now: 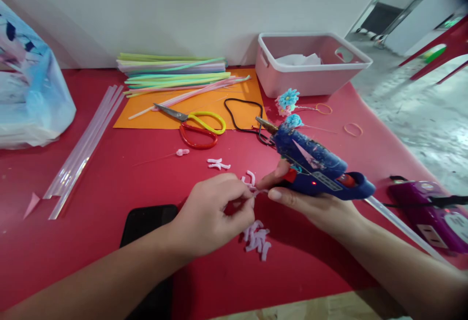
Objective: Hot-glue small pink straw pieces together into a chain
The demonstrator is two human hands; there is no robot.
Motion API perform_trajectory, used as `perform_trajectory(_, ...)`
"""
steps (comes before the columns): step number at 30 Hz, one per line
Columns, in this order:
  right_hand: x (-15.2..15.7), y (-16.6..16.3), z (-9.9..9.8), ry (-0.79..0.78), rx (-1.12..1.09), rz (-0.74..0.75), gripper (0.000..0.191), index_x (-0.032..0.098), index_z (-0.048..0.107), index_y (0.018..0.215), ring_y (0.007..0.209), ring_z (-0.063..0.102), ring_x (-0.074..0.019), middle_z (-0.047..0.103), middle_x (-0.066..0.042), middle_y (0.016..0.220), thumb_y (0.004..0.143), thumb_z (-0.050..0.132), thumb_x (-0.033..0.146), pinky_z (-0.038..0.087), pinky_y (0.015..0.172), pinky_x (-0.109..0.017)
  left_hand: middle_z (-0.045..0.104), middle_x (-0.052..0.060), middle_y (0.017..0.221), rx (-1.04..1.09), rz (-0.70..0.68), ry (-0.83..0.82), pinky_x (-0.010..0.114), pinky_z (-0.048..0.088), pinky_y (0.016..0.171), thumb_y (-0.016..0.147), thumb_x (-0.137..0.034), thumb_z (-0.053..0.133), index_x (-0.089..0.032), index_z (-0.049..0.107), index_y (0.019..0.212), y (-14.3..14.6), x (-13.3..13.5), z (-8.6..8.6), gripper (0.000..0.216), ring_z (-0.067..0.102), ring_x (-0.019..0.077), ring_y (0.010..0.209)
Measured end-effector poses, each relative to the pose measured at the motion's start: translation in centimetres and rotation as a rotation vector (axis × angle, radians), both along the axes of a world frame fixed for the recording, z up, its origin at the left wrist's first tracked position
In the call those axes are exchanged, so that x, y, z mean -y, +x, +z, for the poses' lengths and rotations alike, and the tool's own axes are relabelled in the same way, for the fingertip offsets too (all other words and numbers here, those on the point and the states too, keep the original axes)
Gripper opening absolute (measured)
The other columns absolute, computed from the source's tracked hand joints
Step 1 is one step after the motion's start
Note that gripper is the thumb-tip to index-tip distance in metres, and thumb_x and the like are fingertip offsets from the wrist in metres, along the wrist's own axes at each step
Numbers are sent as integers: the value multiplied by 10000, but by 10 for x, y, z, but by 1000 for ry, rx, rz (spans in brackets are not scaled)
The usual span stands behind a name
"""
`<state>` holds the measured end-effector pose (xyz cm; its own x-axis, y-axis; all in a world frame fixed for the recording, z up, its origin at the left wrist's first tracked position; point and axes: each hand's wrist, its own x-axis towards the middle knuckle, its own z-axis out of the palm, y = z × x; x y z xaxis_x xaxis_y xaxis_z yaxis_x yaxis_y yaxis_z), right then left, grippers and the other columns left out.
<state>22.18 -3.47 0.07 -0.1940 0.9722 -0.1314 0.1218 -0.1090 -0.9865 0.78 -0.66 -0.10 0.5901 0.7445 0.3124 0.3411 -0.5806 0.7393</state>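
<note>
My left hand [215, 212] is closed in a pinch on a short pale pink pipe cleaner piece [260, 191]. My right hand [310, 205] grips a blue hot glue gun [314, 164] whose nozzle points up and left, a small red light glowing on its side. The right thumb and a fingertip reach to the same pipe cleaner piece. Just behind the fingers are pink bent pieces [250, 178]. Below them lies a pile of short pink pieces [258, 238]. Further up sit several joined pink pieces [218, 164] and a pink bud on a thin wire [182, 152].
Scissors [190, 117] rest on orange card [139, 115] by bundled pipe cleaners [175, 71]. Clear glue sticks [87, 154] lie left, near a plastic bag [32, 86]. A black phone [146, 222] is beneath my left forearm. A pink basket [310, 78], blue flower [288, 98] and purple power socket [427, 212] stand right.
</note>
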Motion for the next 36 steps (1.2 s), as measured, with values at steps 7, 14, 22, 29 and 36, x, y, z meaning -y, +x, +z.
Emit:
perform_trajectory(7, -1, 0, 0, -13, -44, -30, 200, 254, 729, 890, 923, 746, -177, 802, 5, 928, 795, 812, 409, 591, 910, -306, 532, -50, 621, 16, 10, 4, 172, 344, 514, 840, -78, 613, -144, 642, 730, 1, -1, 1, 131, 434, 53, 535)
perform_trajectory(14, 5, -12, 9, -112, -212, -248, 302, 241, 609, 870, 808, 763, -169, 804, 31, 823, 712, 865, 259, 612, 853, -313, 568, -31, 687, 27, 30, 0, 184, 399, 536, 870, -142, 641, -159, 645, 831, 1, -1, 2, 43, 503, 80, 588)
perform_trajectory(22, 4, -15, 9, -136, -262, -310, 358, 243, 599, 872, 800, 773, -188, 801, 34, 787, 661, 888, 231, 618, 869, -343, 645, 14, 841, 44, 102, 152, 224, 489, 736, 877, -135, 679, -174, 629, 914, 0, 2, -2, 73, 604, 116, 782)
perform_trajectory(29, 2, -13, 8, -146, -221, -302, 368, 242, 634, 899, 854, 779, -198, 810, 27, 824, 650, 902, 288, 626, 846, -319, 667, 38, 893, 43, 107, 258, 231, 508, 783, 881, -120, 682, -170, 632, 949, -2, 5, -6, 99, 626, 125, 822)
perform_trajectory(36, 1, -11, 8, -189, -221, -278, 356, 240, 638, 922, 902, 781, -215, 817, 12, 867, 676, 891, 292, 614, 918, -360, 705, 49, 873, 5, 126, 254, 251, 518, 773, 889, -133, 669, -161, 666, 951, 0, 3, -6, 68, 653, 142, 803)
